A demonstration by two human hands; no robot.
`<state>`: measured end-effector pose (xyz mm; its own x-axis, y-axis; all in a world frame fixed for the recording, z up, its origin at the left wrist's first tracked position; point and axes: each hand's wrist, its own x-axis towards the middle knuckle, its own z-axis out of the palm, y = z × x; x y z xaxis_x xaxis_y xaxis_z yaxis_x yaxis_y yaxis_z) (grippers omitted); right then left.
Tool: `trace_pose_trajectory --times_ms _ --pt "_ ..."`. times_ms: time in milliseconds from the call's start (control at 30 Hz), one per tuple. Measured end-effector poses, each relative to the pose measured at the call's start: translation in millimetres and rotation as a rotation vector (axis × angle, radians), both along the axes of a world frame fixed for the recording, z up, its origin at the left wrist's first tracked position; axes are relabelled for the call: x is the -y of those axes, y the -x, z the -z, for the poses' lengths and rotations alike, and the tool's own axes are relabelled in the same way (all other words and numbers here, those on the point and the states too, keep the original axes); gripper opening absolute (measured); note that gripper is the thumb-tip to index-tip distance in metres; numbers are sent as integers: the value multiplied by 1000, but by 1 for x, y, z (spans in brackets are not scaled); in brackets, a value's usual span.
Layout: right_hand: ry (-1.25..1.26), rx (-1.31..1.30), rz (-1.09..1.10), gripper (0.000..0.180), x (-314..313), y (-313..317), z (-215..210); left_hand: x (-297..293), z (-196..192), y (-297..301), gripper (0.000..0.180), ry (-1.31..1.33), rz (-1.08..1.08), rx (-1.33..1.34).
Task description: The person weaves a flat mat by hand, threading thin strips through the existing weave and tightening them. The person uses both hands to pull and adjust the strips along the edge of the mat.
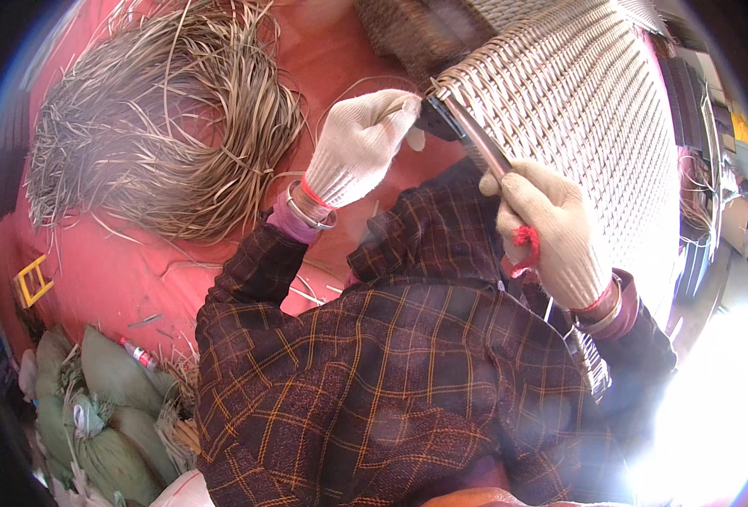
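My right hand [560, 228], in a cream knit glove, is closed around the long smooth handle of a dark-headed hand tool [485, 144]. I cannot make out its exact kind. The tool's black end meets the upper corner edge of a woven wicker panel [576, 110]. Left of that corner, my left hand [361, 139], in a white knit glove, has its fingers pinched on a thin weaving strand [395, 108]. Part of this strand loops behind the glove. The panel's coarse brown-grey weave stands to my right, partly behind my right hand.
A large bundle of loose flat strands [247, 127] lies on the red sheet [154, 287] at the left. More dark woven work [424, 38] is at the back. Green sacks [120, 422], a small bottle [140, 353] and a yellow frame [33, 281] are lower left.
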<state>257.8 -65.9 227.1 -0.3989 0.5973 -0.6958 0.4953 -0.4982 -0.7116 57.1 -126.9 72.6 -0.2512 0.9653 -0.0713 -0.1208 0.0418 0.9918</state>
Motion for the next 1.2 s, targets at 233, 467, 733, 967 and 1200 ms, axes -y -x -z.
trace_pose_trajectory --times_ms 233,467,733,967,1200 --pt "149 -60 48 23 -12 7 0 0 3 -2 26 -20 -45 -59" --pt "-86 15 -97 26 -23 11 13 -1 3 -3 36 -94 -30 -102" --pt "-354 85 -272 24 -32 11 31 1 -1 15 20 14 115 -157" --pt "-421 149 -348 24 -26 12 19 4 -22 37 19 -232 -112 -841" --pt "-1519 129 -539 15 -32 19 1 8 -54 35 13 -251 -139 -1302"
